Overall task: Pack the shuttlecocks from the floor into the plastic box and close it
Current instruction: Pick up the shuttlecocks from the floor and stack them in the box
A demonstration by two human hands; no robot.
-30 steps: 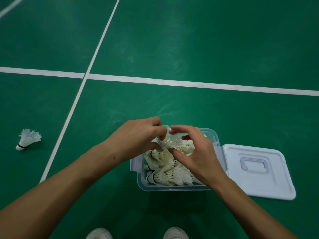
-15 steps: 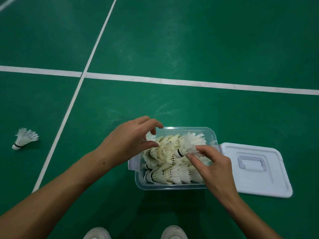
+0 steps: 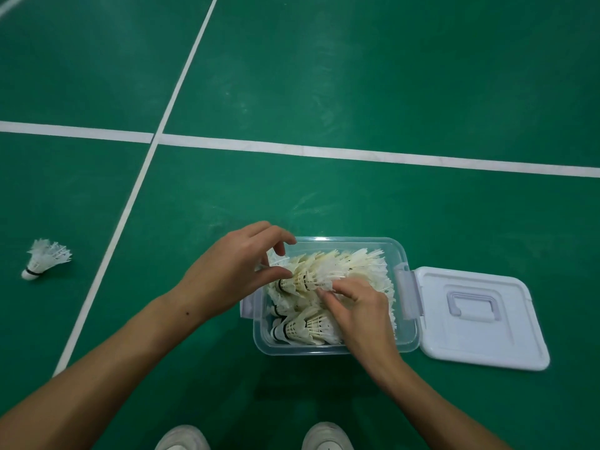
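Observation:
A clear plastic box stands open on the green floor, filled with several white shuttlecocks. My left hand hovers at the box's left rim with fingers curled and apart, thumb tip touching the top row of shuttlecocks. My right hand is inside the box, fingertips pressing on that row's feathers. The white lid lies flat on the floor to the right of the box. One loose shuttlecock lies on the floor far left.
White court lines cross the green floor beyond the box, and one runs diagonally between the box and the loose shuttlecock. My two white shoes show at the bottom edge.
Both hands have lowered a stacked row of shuttlecocks into the box. My right hand went from pinching the row above the box to pressing it down inside; my left hand's fingers have spread.

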